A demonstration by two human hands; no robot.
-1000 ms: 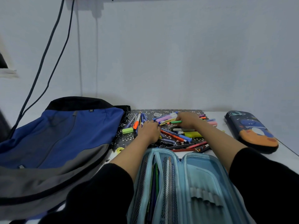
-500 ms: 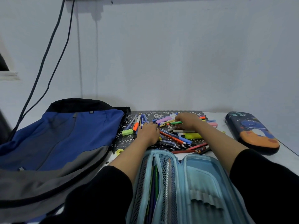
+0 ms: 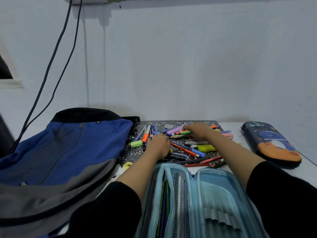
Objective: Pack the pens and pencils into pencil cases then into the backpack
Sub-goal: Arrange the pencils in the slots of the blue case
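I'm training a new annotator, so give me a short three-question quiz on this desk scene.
1. True or false: the light-blue pencil case is zipped shut.
2. Where does the backpack lie from the pile of pens? A) left B) right C) on top of it
3. Fill in: the dark pencil case on the right is ____ (open/closed).
Key: 1 false; 2 A; 3 closed.

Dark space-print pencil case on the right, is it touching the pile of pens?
Apart. The head view shows bare white table between the dark pencil case and the pile of pens.
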